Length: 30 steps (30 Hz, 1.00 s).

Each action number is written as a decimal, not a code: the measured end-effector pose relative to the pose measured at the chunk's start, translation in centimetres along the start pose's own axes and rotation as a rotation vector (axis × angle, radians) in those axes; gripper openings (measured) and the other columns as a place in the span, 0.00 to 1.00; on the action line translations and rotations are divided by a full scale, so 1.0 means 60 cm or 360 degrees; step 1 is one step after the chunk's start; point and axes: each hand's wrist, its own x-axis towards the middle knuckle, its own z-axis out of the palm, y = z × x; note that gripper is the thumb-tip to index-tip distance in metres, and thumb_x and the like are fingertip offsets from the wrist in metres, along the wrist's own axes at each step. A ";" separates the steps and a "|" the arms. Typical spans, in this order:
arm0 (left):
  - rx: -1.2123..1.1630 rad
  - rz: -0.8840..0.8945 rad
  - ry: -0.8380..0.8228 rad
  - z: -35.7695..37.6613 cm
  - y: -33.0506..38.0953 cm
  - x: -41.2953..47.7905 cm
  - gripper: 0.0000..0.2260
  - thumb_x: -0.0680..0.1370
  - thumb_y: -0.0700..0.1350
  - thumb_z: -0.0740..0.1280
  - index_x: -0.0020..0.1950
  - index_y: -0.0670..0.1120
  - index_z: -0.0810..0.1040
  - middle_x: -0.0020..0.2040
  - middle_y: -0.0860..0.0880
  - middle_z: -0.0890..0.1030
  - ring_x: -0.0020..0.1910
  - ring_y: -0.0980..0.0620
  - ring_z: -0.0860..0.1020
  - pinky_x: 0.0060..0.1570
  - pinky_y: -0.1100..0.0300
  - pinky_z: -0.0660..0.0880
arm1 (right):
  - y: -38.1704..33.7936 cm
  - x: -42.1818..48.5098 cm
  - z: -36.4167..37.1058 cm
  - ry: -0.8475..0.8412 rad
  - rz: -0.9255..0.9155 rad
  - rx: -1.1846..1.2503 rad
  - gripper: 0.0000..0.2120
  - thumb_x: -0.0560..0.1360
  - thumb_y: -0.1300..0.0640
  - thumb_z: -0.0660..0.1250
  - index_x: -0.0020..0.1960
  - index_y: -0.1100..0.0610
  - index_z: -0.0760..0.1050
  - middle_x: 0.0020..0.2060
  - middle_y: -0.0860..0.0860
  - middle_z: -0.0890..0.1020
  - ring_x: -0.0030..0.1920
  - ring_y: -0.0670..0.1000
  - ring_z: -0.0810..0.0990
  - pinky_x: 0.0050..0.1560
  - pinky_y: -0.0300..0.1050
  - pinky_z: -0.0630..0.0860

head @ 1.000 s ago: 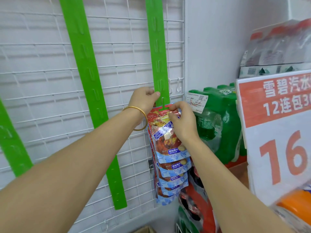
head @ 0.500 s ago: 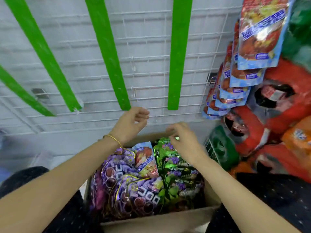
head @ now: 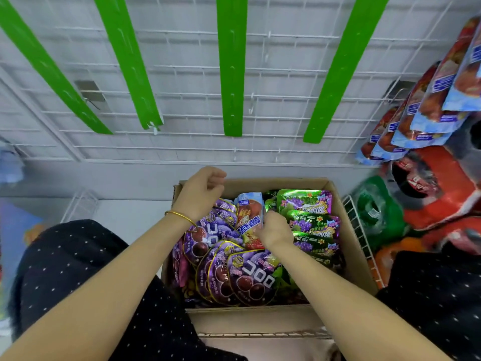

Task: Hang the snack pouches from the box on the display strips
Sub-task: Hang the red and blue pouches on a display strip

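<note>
An open cardboard box (head: 286, 182) sits on the floor between my knees. It holds purple round pouches (head: 247, 277), green grape pouches (head: 309, 204) and one red-and-blue pouch (head: 250, 217) standing in the middle. My right hand (head: 276, 230) reaches into the box and grips the red-and-blue pouch by its right edge. Hovering over the box's far left corner, my left hand (head: 200, 194) has loosely curled fingers and holds nothing. Bare green display strips (head: 231, 74) hang on the white wire grid (head: 182, 61) above. At the far right, a row of red-and-blue hung pouches (head: 421, 113) fills another strip.
Red drink packs (head: 437, 186) and a green bottle pack (head: 374, 212) are stacked right of the box. A white wire rack edge (head: 361, 243) runs along the box's right wall. My knees in dark dotted trousers (head: 65, 269) flank the box.
A second ago both hands were fixing a red-and-blue pouch on the right strip. My view has dropped to the box, and my right hand has gone down onto a pouch inside it.
</note>
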 end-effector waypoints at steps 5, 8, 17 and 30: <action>0.0371 0.0329 -0.0092 0.011 0.005 -0.003 0.18 0.73 0.36 0.66 0.63 0.45 0.73 0.62 0.45 0.75 0.60 0.51 0.72 0.62 0.65 0.64 | -0.025 0.005 -0.091 0.0226 -0.0348 0.0074 0.06 0.73 0.53 0.69 0.42 0.54 0.81 0.39 0.52 0.82 0.44 0.55 0.80 0.43 0.46 0.75; 0.0725 0.0747 -0.0140 0.013 0.034 0.005 0.23 0.72 0.48 0.67 0.67 0.47 0.71 0.68 0.47 0.71 0.68 0.49 0.66 0.66 0.64 0.56 | -0.042 -0.011 -0.182 0.0194 -0.0689 0.0157 0.04 0.71 0.58 0.72 0.42 0.58 0.82 0.36 0.50 0.77 0.40 0.48 0.76 0.44 0.45 0.71; 0.0142 0.0576 -0.0270 0.082 0.175 0.044 0.04 0.73 0.42 0.70 0.41 0.45 0.76 0.33 0.53 0.74 0.32 0.64 0.72 0.35 0.64 0.67 | 0.022 -0.060 -0.367 0.0310 -0.0629 0.1162 0.11 0.70 0.62 0.72 0.51 0.58 0.77 0.37 0.49 0.81 0.33 0.40 0.79 0.40 0.36 0.76; -0.0624 0.0658 -0.0356 0.211 0.530 0.113 0.03 0.75 0.40 0.66 0.47 0.45 0.74 0.39 0.51 0.77 0.36 0.59 0.76 0.40 0.63 0.76 | 0.101 -0.103 -0.591 0.1492 -0.0911 0.1748 0.20 0.73 0.70 0.64 0.51 0.45 0.67 0.41 0.52 0.82 0.35 0.46 0.81 0.36 0.40 0.77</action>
